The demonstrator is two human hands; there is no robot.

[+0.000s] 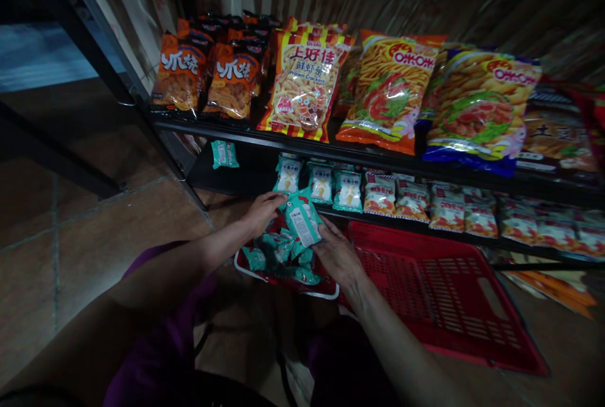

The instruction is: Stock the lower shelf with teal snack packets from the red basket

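Note:
A teal snack bag (302, 220), its printed back towards me, is held over the basket between both hands. My left hand (266, 210) has its fingertips closed on the bag's upper left corner. On the bag's lower right edge, my right hand (336, 252) grips with thumb and fingers. Below them stands a small red basket (316, 290) with a white handle, holding several teal snack bags (280, 245). Similar teal bags (321, 181) stand in a row on the lower shelf just beyond my hands.
A lone teal bag (224, 154) lies at the left of the lower shelf (222, 181). Small white-and-orange snack bags (411, 198) line its right part. Large prawn cracker bags (305, 82) and other snacks fill the upper shelf. A larger red basket (435, 293) lies right on the tiled floor.

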